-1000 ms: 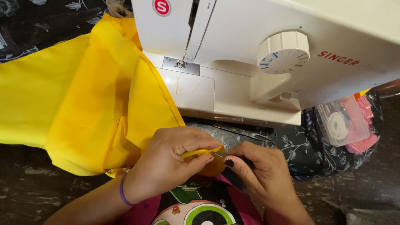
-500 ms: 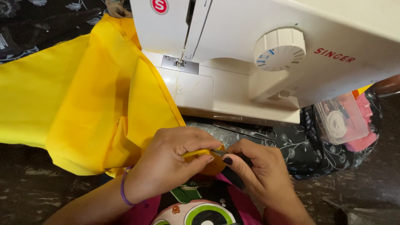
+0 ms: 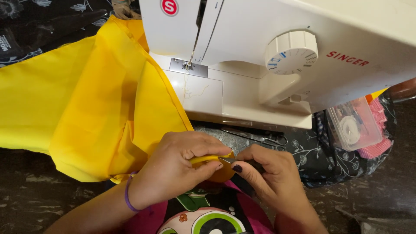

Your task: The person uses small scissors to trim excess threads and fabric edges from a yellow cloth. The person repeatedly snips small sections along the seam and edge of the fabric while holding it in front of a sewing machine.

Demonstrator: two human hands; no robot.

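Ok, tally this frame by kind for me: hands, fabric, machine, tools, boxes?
hands: 2, left and right, both pinching the yellow fabric's edge
yellow fabric: 1
white sewing machine: 1
scissors: 1
small metal tool in the right hand: 1
clear plastic box: 1
Total: 7

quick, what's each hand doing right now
left hand: closed, pinching the yellow fabric
right hand: closed on a small metal tool
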